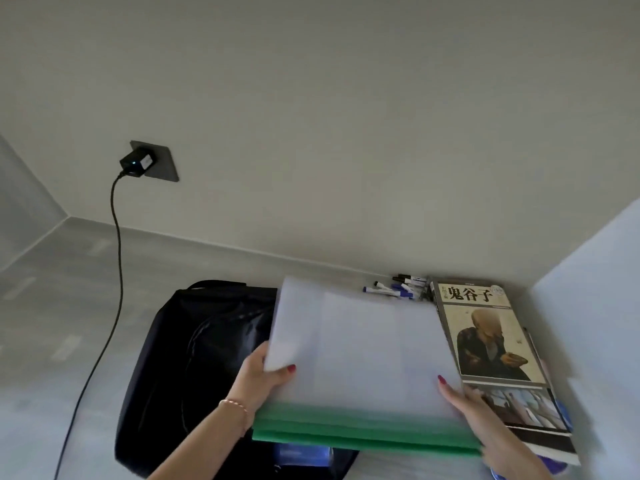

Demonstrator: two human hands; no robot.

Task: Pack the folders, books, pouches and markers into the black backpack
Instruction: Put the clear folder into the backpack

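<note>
The folders, a translucent stack with green edges, lie level between both hands, partly over the backpack and beside the book. The left hand grips their left edge, thumb on top, fingers underneath. The right hand holds the right edge, thumb on top, forearm angled in from the lower right. Markers lie by the wall behind. A charger sits in the wall socket.
</note>
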